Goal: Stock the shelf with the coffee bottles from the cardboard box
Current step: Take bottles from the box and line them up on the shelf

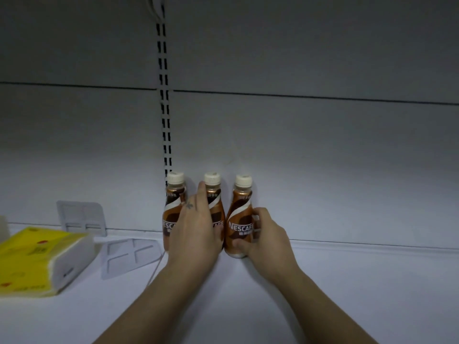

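The right hand (267, 234) is curled round the lower body of the right bottle (239, 219). The left hand (196, 232) is laid, fingers straight, against the middle bottle (215, 202), partly covering the left bottle (171, 214). All three are stood upright at the back of the white shelf (347, 281). Brown swirled labels and cream caps are shown.

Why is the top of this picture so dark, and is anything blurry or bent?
Head view: light reaches only the shelf and the lower back panel, fading to dark grey above. The label on the right bottle, gripped by the right hand, reads sharply. The yellow pack at the left edge looks softer. The slotted upright bows slightly, as is typical of a wide-angle lens.
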`<move>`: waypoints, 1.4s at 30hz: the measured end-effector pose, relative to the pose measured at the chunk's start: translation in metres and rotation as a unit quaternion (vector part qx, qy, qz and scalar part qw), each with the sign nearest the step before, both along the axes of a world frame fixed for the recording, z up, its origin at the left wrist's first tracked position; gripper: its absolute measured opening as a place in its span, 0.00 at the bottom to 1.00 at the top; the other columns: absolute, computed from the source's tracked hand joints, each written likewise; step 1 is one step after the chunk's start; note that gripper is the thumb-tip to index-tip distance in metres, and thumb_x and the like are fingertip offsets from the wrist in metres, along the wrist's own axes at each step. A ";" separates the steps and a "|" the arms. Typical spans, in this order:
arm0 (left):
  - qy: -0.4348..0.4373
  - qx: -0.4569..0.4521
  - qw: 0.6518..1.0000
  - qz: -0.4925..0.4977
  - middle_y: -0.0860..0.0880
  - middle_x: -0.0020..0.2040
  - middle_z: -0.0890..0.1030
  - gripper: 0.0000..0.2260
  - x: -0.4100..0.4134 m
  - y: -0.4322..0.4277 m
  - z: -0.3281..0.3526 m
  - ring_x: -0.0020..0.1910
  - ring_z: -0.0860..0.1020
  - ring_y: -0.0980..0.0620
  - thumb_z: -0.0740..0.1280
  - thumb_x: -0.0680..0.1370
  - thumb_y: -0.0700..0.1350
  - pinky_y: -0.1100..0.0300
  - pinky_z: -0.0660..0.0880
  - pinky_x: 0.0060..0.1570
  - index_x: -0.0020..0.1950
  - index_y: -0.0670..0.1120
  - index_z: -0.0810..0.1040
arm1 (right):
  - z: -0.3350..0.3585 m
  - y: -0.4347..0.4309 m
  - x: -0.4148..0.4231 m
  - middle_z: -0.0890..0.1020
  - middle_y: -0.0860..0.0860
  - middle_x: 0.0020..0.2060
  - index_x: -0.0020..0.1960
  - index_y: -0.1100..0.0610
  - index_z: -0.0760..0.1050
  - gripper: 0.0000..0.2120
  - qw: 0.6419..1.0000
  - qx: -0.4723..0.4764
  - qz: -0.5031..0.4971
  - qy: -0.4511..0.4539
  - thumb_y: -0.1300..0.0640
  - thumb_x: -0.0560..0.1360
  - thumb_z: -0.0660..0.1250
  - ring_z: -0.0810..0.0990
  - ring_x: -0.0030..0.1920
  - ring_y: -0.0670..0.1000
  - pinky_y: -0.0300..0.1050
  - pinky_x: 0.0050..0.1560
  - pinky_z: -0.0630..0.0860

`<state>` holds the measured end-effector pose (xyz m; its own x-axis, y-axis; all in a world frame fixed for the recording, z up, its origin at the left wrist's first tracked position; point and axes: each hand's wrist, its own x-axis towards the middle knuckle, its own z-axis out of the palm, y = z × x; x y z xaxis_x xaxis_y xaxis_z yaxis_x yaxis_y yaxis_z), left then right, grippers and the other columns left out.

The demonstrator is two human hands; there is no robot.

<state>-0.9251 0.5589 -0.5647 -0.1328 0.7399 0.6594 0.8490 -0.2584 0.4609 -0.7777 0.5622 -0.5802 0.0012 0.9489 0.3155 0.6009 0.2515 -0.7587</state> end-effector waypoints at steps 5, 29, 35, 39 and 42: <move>-0.023 -0.018 1.000 -0.004 0.48 0.68 0.65 0.39 -0.002 -0.009 0.008 0.65 0.70 0.48 0.74 0.69 0.45 0.50 0.71 0.59 0.74 0.51 0.55 | 0.014 -0.006 0.003 0.81 0.45 0.55 0.58 0.46 0.69 0.27 0.999 -0.034 0.009 -0.025 0.53 0.65 0.78 0.80 0.52 0.47 0.47 0.56 0.78; 0.214 -0.030 0.836 -0.505 0.53 0.65 0.72 0.24 0.263 -0.176 -0.019 0.64 0.66 0.52 0.64 0.74 0.58 0.56 0.67 0.58 0.68 0.52 0.69 | -0.010 -0.291 0.257 0.70 0.53 0.70 0.74 0.48 0.62 0.39 0.889 -0.108 -0.380 -0.231 0.40 0.68 0.72 0.68 0.69 0.55 0.52 0.67 0.67; 0.313 0.003 0.766 -0.561 0.49 0.60 0.76 0.20 0.354 -0.245 -0.058 0.62 0.71 0.48 0.63 0.74 0.59 0.49 0.60 0.66 0.62 0.52 0.73 | -0.061 -0.401 0.312 0.70 0.58 0.70 0.76 0.53 0.60 0.41 0.830 -0.261 -0.464 -0.169 0.42 0.69 0.73 0.71 0.68 0.58 0.50 0.64 0.70; 0.301 -0.005 0.727 -0.617 0.48 0.58 0.78 0.19 0.394 -0.285 -0.089 0.59 0.74 0.47 0.63 0.74 0.59 0.52 0.66 0.59 0.60 0.50 0.75 | -0.096 -0.456 0.330 0.70 0.57 0.71 0.76 0.54 0.61 0.41 0.793 -0.317 -0.503 -0.134 0.43 0.69 0.74 0.71 0.68 0.57 0.49 0.62 0.70; 0.321 -0.051 0.682 -0.656 0.47 0.60 0.77 0.22 0.420 -0.310 -0.113 0.59 0.74 0.45 0.65 0.73 0.59 0.54 0.70 0.53 0.62 0.49 0.74 | -0.117 -0.490 0.342 0.72 0.57 0.68 0.73 0.53 0.64 0.37 0.756 -0.363 -0.531 -0.123 0.43 0.69 0.73 0.73 0.65 0.57 0.50 0.61 0.72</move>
<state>-0.5053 0.2489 -0.6779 0.9785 -0.0082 0.2060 -0.0453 -0.9833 0.1762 -0.4359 0.0726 -0.6969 0.9096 0.3781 -0.1725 0.3178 -0.9003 -0.2976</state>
